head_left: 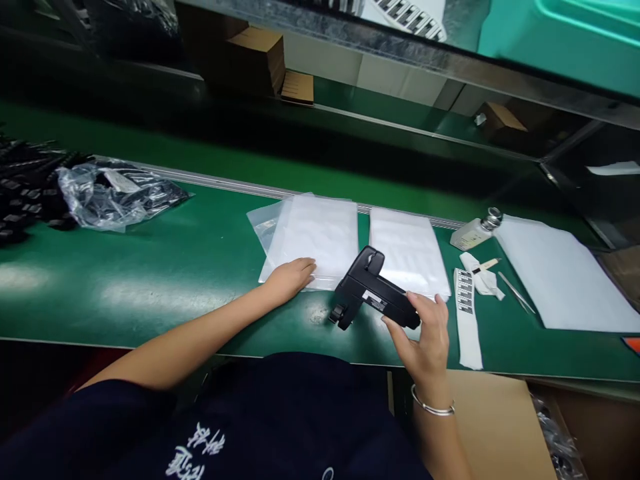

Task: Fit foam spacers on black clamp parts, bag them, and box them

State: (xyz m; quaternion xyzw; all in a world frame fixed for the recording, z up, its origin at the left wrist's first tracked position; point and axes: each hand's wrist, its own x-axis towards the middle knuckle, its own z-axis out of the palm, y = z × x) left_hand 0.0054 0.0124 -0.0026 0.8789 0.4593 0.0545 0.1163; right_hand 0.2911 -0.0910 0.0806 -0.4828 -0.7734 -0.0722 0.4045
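Observation:
A black T-shaped plastic device [370, 290] with a small white label is in my right hand [423, 333], pinched at its right end between thumb and fingers. It is raised a little over the front of the bench. My left hand [290, 277] lies on the lower left part of a stack of clear and frosted plastic bags [320, 233], its fingers stretched out and together. Beside that stack, partly behind the device, is a second pile of white sheets or bags [405, 243].
Right of my right hand are a label strip [465, 300], tweezers [517, 293], a white cloth [487, 283] and a bottle [475, 233]. White foam sheets [565, 273] lie further right. A bag of black parts [120, 193] sits left. A metal shelf [350, 37] overhangs the bench [200, 267].

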